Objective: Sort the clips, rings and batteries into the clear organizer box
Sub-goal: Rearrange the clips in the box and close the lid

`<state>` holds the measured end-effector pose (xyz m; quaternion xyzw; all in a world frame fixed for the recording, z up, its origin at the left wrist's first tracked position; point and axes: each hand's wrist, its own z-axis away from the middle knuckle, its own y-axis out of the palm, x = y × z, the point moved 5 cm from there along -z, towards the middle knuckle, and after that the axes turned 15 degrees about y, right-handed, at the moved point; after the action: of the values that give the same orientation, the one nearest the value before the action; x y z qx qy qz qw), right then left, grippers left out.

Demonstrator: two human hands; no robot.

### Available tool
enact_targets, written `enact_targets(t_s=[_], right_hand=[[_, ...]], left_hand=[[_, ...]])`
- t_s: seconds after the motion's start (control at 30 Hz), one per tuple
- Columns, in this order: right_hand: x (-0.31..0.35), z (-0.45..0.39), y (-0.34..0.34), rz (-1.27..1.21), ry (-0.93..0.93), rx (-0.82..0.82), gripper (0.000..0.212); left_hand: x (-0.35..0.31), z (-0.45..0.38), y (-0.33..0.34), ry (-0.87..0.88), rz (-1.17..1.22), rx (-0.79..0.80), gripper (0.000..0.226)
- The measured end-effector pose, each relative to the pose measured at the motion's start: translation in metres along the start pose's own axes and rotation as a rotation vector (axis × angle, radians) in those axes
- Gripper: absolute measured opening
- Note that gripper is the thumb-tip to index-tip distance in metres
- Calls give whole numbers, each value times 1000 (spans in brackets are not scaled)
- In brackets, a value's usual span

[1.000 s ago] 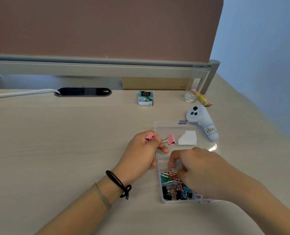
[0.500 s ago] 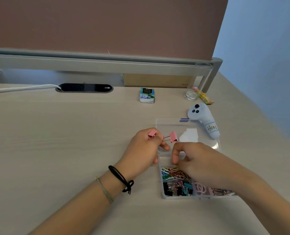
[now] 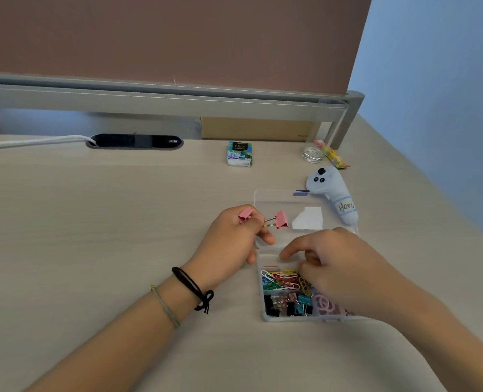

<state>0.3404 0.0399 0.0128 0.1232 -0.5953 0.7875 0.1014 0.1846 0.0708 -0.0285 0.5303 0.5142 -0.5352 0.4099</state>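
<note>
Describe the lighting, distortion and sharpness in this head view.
Head view: soft, even light with faint shadows under the left hand and right hand; wide-angle lens bows the grey divider rail and desk edges; slight softness throughout, so the paper clips blur together; the clear organizer box nearly vanishes against the desk.

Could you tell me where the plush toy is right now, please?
In the head view the plush toy lies on the desk at right, against the far right corner of the clear organizer box, beyond the right hand.

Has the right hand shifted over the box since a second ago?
Yes. Against the organizer box, the right hand has slid right, uncovering more paper clips and the pink rings.
</note>
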Motion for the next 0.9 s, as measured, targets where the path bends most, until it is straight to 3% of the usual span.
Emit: enact_targets(t_s=[0.1, 0.2, 0.4, 0.73, 0.9], right_hand=[[8, -3, 8, 27, -4, 36, 31], [14, -3, 15, 50, -6, 111, 20], [19, -5, 17, 83, 18, 110, 14], [5, 3, 16, -46, -43, -27, 14], [-5, 8, 5, -78, -32, -97, 12]], left_hand=[[-1, 1, 0, 13, -5, -15, 27], [-2, 1, 1, 18, -13, -13, 24], [-1, 1, 2, 25, -28, -2, 25], [-1, -1, 0, 36, -50, 16, 28], [-4, -1, 0, 88, -213, 66, 30]])
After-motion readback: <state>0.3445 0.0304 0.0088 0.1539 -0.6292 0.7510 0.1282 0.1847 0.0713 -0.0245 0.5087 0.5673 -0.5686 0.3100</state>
